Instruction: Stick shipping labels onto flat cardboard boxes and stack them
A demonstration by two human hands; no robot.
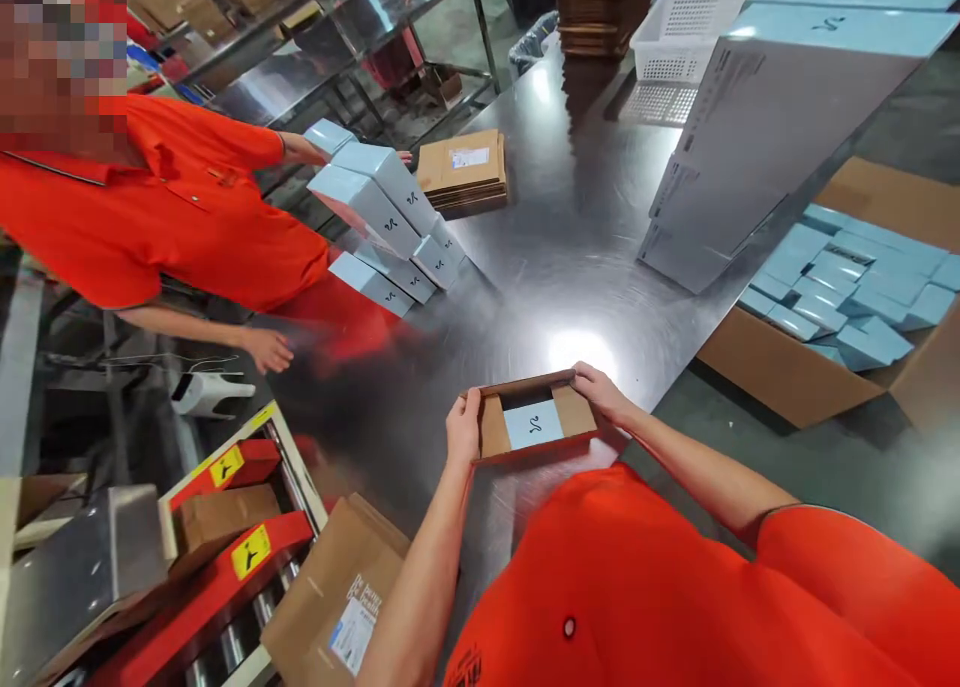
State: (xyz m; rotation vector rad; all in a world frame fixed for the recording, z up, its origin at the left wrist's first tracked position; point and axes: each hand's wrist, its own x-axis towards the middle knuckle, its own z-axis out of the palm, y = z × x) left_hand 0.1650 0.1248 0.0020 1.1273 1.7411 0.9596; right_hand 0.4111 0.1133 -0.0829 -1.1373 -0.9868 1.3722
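A small open cardboard box (493, 425) is held between both my hands, low over the front of the steel table. Inside it lies a light blue box (523, 429) with a dark squiggle mark, and brown side flaps cover its ends. My left hand (463, 425) grips the left end, thumb over the rim. At the right far corner, my right hand (598, 391) is closed around the cardboard edge. Some of the fingers on both hands are hidden behind the cardboard.
Light blue boxes (390, 207) stand stacked on the steel table (525, 297), beside flat cardboard (461, 162) and a co-worker (225, 207). Tall white boxes (757, 137) and a white basket (686, 27) stand right. A large carton (795, 382) holds blue boxes; a roller conveyor (262, 597) runs lower left.
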